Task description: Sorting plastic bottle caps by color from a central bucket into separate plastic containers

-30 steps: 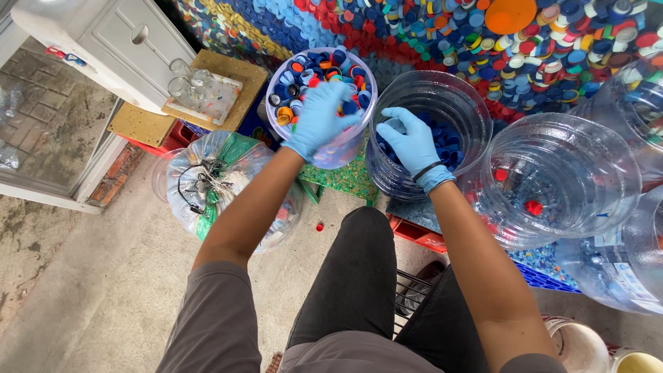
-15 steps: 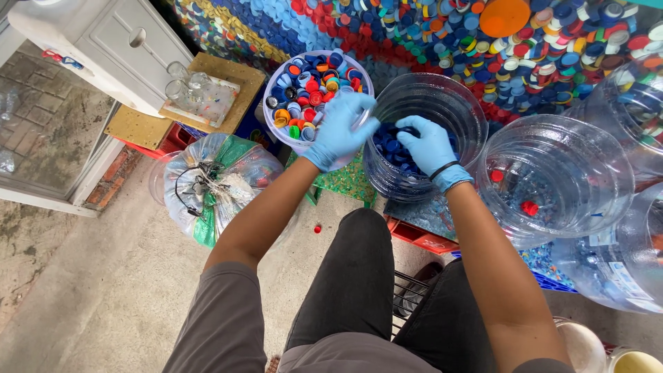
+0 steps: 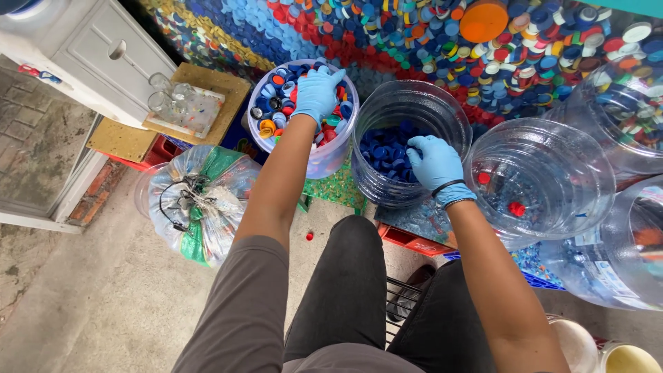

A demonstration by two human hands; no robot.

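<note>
Sorting at the containers, we log the following. Left hand [image 3: 316, 93], in a blue glove: fingers spread, palm down on the mixed bottle caps [image 3: 276, 103] in the clear tub [image 3: 324, 155]; whether it grips any, we cannot tell. Right hand [image 3: 434, 162], also blue-gloved: curled at the rim of the clear jar [image 3: 387, 186], just above the blue caps [image 3: 380, 152] inside; its contents we cannot tell. To its right, a second clear jar [image 3: 552, 193] holding a few red caps [image 3: 516, 208]. Behind, a large heap of coloured caps [image 3: 442, 34]. On the floor [image 3: 103, 304], left of our legs: a tied plastic bag [image 3: 200, 200].
</note>
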